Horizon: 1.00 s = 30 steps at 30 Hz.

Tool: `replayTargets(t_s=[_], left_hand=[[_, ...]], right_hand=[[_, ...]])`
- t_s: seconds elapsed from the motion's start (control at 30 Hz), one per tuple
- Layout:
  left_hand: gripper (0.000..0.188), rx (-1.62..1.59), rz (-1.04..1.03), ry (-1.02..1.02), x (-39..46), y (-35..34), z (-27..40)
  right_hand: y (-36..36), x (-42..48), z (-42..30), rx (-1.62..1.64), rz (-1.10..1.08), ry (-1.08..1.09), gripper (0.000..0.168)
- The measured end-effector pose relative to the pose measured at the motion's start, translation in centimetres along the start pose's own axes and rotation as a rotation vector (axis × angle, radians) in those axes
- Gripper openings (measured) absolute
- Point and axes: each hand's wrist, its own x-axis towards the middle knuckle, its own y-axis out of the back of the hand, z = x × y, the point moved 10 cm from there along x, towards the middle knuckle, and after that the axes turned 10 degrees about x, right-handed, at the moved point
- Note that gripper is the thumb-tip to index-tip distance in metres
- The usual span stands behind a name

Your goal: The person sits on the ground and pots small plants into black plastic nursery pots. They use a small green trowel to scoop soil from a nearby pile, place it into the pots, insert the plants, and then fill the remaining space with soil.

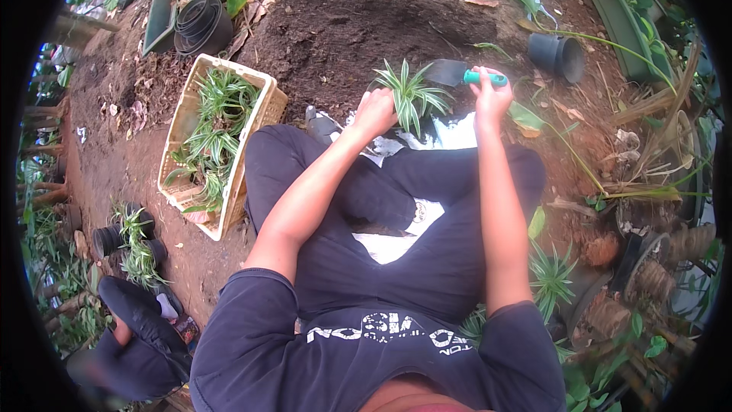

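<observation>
My left hand (376, 111) is curled at the left side of a spider plant (408, 97) with green-and-white striped leaves. The leaves hide its fingertips and the base of the plant. In my right hand (493, 97) is a garden trowel (449, 72), gripped by its teal handle. The trowel's grey blade points left, just right of the leaves, over dark soil (349, 28). Beneath the plant and between my crossed legs lies white sheeting (454, 131).
A cream plastic crate (267, 88) of spider plants stands left of my knee. Black nursery pots (209, 26) are stacked beyond it, and a black pot (557, 57) lies at right. Another person (143, 343) sits at lower left near potted spider plants (137, 246). A large leaf's stalk (577, 169) crosses the right.
</observation>
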Motion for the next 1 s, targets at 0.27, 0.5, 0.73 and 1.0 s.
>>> replayTargets(t_s=[0.27, 0.5, 0.73, 1.0], left_hand=[[0.057, -0.090, 0.185, 0.010, 0.7, -0.6, 1.0], [0.060, -0.209, 0.168, 0.018, 2.2, -1.3, 1.1], [0.091, -0.494, 0.067, 0.057, 3.6, -3.0, -0.4], [0.075, -0.798, 0.002, 0.104, 3.7, -4.1, -0.5]], right_hand=[[0.3, 0.1, -0.2, 0.036, 0.028, 0.008, 0.019], [1.4, 0.2, 0.9, -0.040, 0.135, 0.050, 0.018], [4.0, 0.8, 6.0, -0.649, 0.097, 0.004, 0.024], [1.8, -2.6, 10.2, -1.495, -0.378, -0.337, 0.026]])
